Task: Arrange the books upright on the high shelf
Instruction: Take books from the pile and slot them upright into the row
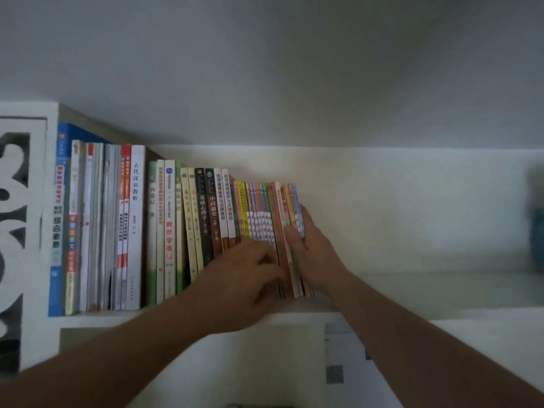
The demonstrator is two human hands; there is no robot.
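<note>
A row of books (164, 231) stands upright on the high white shelf (412, 295), from a tall blue one at the far left to a set of thin colourful books (265, 213) at the right end. My right hand (312, 245) lies flat against the outer side of the last thin book, thumb across the spines. My left hand (244, 278) is in front of the lower spines of the thin books, fingers curled against them; it is blurred, and whether it grips one I cannot tell.
A white panel with black cut-out shapes (14, 231) borders the shelf on the left. A dark teal object (535, 225), blurred, sits at the shelf's far right. Below the shelf hangs a paper with a QR code (334, 373).
</note>
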